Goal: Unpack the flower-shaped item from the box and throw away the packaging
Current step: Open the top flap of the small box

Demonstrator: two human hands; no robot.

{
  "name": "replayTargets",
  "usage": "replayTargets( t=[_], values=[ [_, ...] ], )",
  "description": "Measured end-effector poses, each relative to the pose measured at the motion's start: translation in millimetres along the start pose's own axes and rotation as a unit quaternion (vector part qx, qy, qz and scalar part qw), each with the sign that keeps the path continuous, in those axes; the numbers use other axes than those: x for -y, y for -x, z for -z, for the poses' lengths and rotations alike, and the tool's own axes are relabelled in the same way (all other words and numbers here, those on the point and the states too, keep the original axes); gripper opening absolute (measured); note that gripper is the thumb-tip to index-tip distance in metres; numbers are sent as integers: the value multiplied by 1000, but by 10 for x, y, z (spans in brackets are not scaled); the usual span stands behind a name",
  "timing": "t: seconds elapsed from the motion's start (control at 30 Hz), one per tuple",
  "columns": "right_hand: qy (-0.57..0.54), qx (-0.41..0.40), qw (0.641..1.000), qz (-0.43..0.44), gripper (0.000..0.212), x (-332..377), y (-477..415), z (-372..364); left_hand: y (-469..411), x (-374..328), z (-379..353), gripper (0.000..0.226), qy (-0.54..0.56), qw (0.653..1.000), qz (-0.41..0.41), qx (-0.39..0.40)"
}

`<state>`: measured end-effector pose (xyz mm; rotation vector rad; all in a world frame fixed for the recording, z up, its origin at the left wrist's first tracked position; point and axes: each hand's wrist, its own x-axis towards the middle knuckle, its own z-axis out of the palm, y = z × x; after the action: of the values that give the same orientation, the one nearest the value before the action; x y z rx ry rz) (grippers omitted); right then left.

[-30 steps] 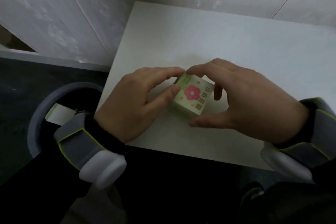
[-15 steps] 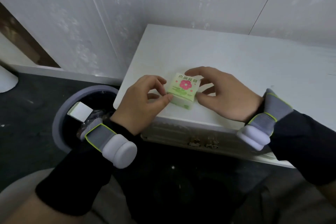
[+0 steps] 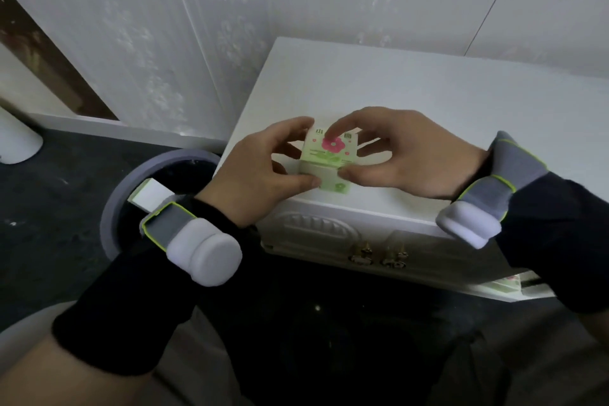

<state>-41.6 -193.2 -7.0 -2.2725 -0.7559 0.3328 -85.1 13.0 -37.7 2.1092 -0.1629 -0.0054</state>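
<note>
White panelled wall (image 3: 197, 43) fills the space beyond the hands, its embossed pattern too faint to read. Nearer, the white table (image 3: 428, 102) runs out of view to the right; its front edge shows moulded trim and small metal handles, partly hidden by the right sleeve. Left of and below the left hand sits a grey bin (image 3: 113, 208), its rim partly covered by that wrist; a pale boxy piece (image 3: 150, 193) lies inside, only partly visible. Both wrists wear grey straps with white pods.

Between the hands, at the table's near edge, is the box (image 3: 329, 158), pale green with a pink flower printed on top. Dark characters flank the flower, but the right forefinger covers some and the rest are too small to read. Its front face carries a small green mark, unclear. The left hand (image 3: 260, 175) grasps the box's left side, thumb on the lower front corner. The right hand (image 3: 398, 155) grips it from the right, forefinger on top, thumb on the front. Whether the box rests on the table or is lifted cannot be told.
</note>
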Motion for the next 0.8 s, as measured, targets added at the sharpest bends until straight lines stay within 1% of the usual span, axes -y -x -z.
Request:
replayTargets(
  t=[0.07,0.23,0.47,0.6,0.63,0.8],
  values=[
    [-23,3,1000,2,34,13,-30,24,7,-9,30,74,29,999,17,4],
    [-25,5,1000,1,29,-1,-125,54,-6,23,30,70,112,992,62,-3],
    [-24,9,1000,6,39,-5,-133,85,-28,26,28,71,103,993,55,0],
    [3,-37,999,15,18,-35,-110,75,-12,1,-9,73,117,991,55,16],
    [14,-42,999,17,17,-29,-102,77,-5,-6,-21,72,125,990,58,21],
    [49,8,999,15,30,44,-71,146,9,11,-24,73,142,987,67,31]
  ],
)
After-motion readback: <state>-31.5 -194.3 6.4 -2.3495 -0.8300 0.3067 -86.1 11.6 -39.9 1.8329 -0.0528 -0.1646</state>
